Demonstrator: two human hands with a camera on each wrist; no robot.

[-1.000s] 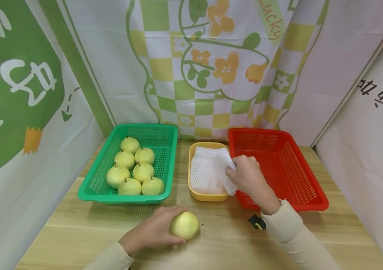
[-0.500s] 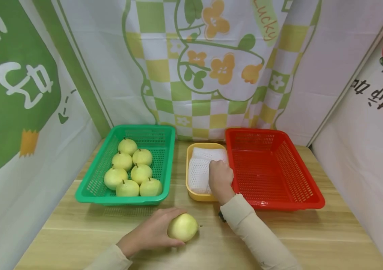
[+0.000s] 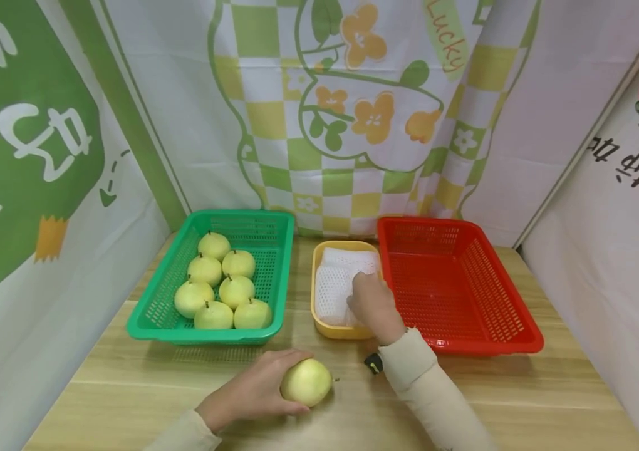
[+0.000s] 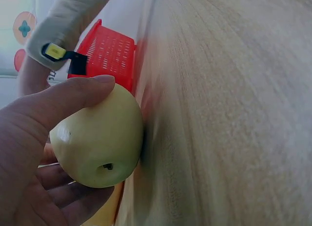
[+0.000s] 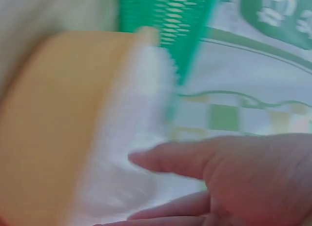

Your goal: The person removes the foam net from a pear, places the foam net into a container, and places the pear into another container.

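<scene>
On the wooden table, my left hand (image 3: 257, 388) holds a pale yellow-green pear (image 3: 306, 382) from its left side, with the stem pointing right. In the left wrist view the thumb lies over the pear (image 4: 100, 133) and the other fingers curl beneath it. My right hand (image 3: 374, 307) is over the right part of a small yellow box (image 3: 316, 313) of white foam fruit nets (image 3: 333, 288). The right wrist view is blurred; there the thumb (image 5: 170, 157) touches or nearly touches the white netting (image 5: 131, 113), standing apart from the fairly straight fingers.
A green basket (image 3: 287, 275) with several pears (image 3: 213, 315) stands on the left. To the right, close against the yellow box, is a red basket (image 3: 522, 346). A printed curtain (image 3: 348, 188) hangs behind them, with cloth walls at both sides.
A second ago my right hand held a foam net raised at the box's right edge. It has since moved left and back into the box. My left hand stays on the pear.
</scene>
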